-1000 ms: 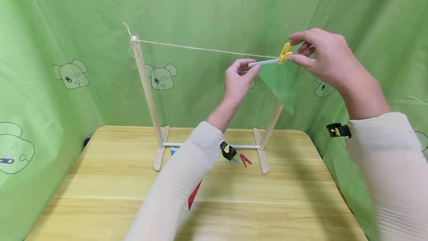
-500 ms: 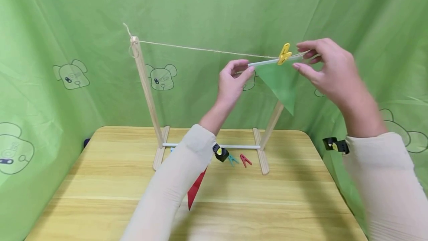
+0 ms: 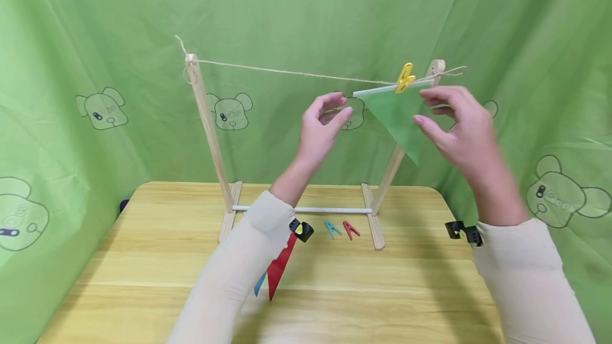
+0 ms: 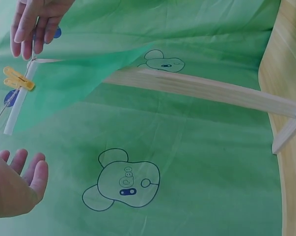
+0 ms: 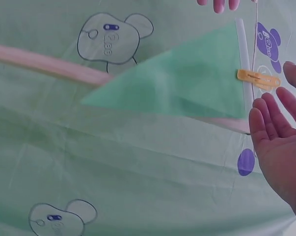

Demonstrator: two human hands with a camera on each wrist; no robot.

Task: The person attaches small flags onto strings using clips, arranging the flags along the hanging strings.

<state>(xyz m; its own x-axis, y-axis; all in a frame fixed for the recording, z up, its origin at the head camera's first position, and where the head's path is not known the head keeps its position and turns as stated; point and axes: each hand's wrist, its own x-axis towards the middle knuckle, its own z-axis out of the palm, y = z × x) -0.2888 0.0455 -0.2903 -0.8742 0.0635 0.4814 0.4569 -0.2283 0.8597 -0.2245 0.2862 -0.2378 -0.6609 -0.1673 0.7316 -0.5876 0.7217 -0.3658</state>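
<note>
Left hand (image 3: 320, 130) and right hand (image 3: 462, 130): released | Upper right: we judge green flag (image 3: 401, 115) could drop if 1 yellow peg (image 3: 405, 78) slips

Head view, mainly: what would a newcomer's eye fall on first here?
Probably the yellow clip, bright against the green backdrop, on the top edge of the green flag at the string. Next, the left hand and right hand, raised on either side of the flag, neither gripping anything. Lower down, the red flag stands out on the table, partly hidden by the left sleeve.
</note>
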